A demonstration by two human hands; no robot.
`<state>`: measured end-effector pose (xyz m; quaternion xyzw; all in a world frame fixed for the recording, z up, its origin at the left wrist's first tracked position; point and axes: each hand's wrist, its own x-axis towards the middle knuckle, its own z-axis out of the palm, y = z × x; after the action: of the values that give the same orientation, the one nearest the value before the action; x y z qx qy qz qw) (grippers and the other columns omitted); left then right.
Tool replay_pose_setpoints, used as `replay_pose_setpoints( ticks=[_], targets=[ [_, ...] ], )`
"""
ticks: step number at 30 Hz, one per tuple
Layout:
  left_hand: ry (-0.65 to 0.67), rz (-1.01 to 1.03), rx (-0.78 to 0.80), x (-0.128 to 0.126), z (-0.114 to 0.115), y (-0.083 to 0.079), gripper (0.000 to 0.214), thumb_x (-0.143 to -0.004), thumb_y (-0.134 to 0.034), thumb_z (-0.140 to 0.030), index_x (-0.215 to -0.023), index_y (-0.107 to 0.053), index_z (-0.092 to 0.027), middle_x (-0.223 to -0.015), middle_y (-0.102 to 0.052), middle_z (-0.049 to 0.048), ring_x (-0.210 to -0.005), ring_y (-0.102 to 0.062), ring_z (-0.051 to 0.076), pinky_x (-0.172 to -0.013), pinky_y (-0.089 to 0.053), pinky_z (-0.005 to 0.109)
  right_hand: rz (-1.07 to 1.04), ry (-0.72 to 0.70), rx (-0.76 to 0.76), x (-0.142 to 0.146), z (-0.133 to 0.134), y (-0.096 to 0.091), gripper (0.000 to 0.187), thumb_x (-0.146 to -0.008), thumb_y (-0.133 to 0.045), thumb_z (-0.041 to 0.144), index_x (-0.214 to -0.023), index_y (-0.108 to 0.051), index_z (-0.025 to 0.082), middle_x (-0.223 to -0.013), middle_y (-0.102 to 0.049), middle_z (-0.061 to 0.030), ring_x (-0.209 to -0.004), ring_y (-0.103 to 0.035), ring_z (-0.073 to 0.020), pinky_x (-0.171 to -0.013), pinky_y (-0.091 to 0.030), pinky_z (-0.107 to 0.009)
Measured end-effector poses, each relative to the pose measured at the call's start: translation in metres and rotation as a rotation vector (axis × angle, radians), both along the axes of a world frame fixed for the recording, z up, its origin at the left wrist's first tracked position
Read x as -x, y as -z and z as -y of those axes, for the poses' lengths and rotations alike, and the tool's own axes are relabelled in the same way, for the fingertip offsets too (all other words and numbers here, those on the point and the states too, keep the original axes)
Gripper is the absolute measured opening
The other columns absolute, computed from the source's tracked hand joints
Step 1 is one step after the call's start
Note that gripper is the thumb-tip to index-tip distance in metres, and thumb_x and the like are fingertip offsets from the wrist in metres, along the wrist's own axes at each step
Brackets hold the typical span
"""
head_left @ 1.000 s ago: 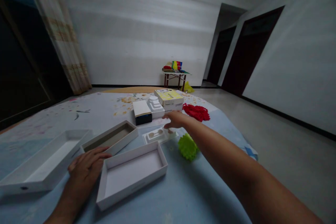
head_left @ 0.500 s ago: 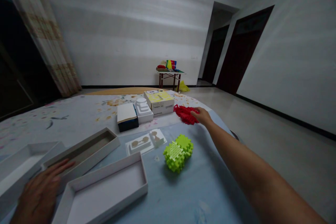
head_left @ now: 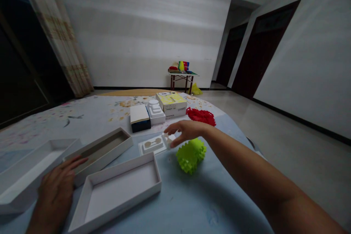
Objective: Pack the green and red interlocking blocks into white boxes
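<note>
White moulded tray (head_left: 153, 148) right of centre on the tabletop (head_left: 181, 208) — seemingly light, so likely to skid or flip if caught by a careless touch. Low and flat, with raised platforms and brownish patches. Over its right end, right hand (head_left: 186, 130) with fingers spread, apparently gripping nothing; contact impossible to tell. Just nearer, green toothed blocks (head_left: 189, 159) — at risk from a low sweep. Toward the near left edge, left hand (head_left: 56, 186) with fingers extended, loose against a grey-lined box (head_left: 109, 159).

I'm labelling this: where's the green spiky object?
In the head view, the green object sits right of the rightmost open box, pictured below the right hand.
</note>
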<state>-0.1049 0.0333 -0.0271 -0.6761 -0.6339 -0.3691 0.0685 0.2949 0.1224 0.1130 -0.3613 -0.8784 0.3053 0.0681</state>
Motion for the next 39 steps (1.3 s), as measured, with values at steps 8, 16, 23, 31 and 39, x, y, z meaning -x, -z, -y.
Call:
replay_pose_setpoints(
  ticks=[8,16,23,31,39],
  targets=[
    [0.051,0.134,-0.147,-0.016,0.014,-0.023,0.029,-0.084,-0.027,-0.030,-0.100,-0.051,-0.036,-0.112,-0.054,-0.0050,-0.109,-0.048,0.021,-0.100,-0.032,0.043,0.360,-0.123,-0.214,-0.004,0.052,0.006,0.098,-0.046,-0.079,0.041,-0.133,-0.033,0.031,-0.130,-0.045,-0.0091,-0.117,-0.042,-0.0299,-0.096,-0.031,-0.042],
    [0.083,0.257,-0.051,-0.033,0.028,-0.036,0.031,-0.086,-0.025,-0.032,-0.098,-0.053,-0.023,-0.098,-0.058,0.0018,-0.095,-0.054,0.019,-0.090,-0.041,0.034,0.500,-0.134,-0.410,-0.008,0.056,0.036,0.077,-0.054,-0.072,0.022,-0.126,-0.043,0.023,-0.112,-0.055,-0.0125,-0.105,-0.048,-0.0293,-0.090,-0.031,-0.043],
    [0.097,0.341,0.032,-0.037,0.030,-0.039,0.038,-0.086,-0.027,-0.034,-0.095,-0.059,-0.015,-0.086,-0.065,0.0030,-0.079,-0.059,0.016,-0.074,-0.046,0.026,0.471,-0.096,-0.436,-0.004,0.059,0.017,0.072,-0.056,-0.070,0.023,-0.124,-0.044,0.021,-0.107,-0.056,-0.0119,-0.102,-0.050,-0.0284,-0.092,-0.029,-0.044],
    [0.149,0.331,0.053,-0.039,0.028,-0.036,0.041,-0.085,-0.027,-0.038,-0.091,-0.061,-0.015,-0.084,-0.070,0.0062,-0.079,-0.064,0.018,-0.072,-0.050,0.028,0.115,-0.109,-0.380,0.065,0.077,-0.018,0.077,-0.064,-0.066,0.029,-0.133,-0.031,0.023,-0.123,-0.046,-0.0111,-0.109,-0.046,-0.0240,-0.089,-0.038,-0.034],
    [0.217,0.317,0.025,-0.047,0.031,-0.042,0.044,-0.084,-0.029,-0.040,-0.086,-0.064,-0.015,-0.084,-0.071,0.0080,-0.080,-0.065,0.020,-0.071,-0.051,0.029,0.256,-0.265,-0.263,0.169,0.078,0.018,0.088,-0.057,-0.070,0.034,-0.134,-0.030,0.020,-0.122,-0.049,-0.0142,-0.107,-0.051,-0.0294,-0.084,-0.044,-0.037]
  ],
)
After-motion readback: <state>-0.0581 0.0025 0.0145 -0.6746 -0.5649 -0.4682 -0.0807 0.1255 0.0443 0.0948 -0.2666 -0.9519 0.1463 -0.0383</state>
